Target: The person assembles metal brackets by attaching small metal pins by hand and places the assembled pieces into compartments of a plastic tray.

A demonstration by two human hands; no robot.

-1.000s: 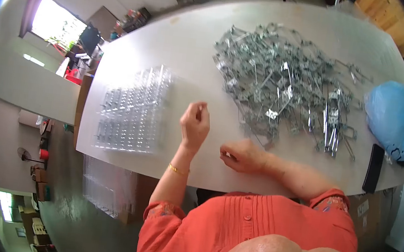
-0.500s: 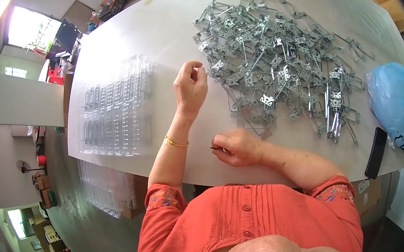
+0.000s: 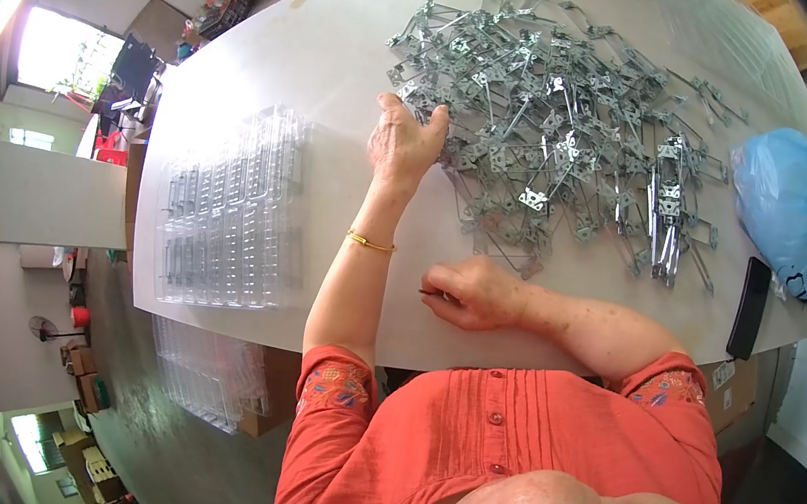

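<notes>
Pile of metal parts [image 3: 561,120] rests on the table [image 3: 348,44]. At its left edge, I observe the left hand [image 3: 404,141], thumb and fingers wide apart; below the pile, the right hand [image 3: 477,294] curls, grip unclear to me.

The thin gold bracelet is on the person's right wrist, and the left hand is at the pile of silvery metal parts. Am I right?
Nearly! The thin gold bracelet is on the left wrist, not the right; the head view shows it. And yes, the left hand is at the pile of silvery metal parts.
</notes>
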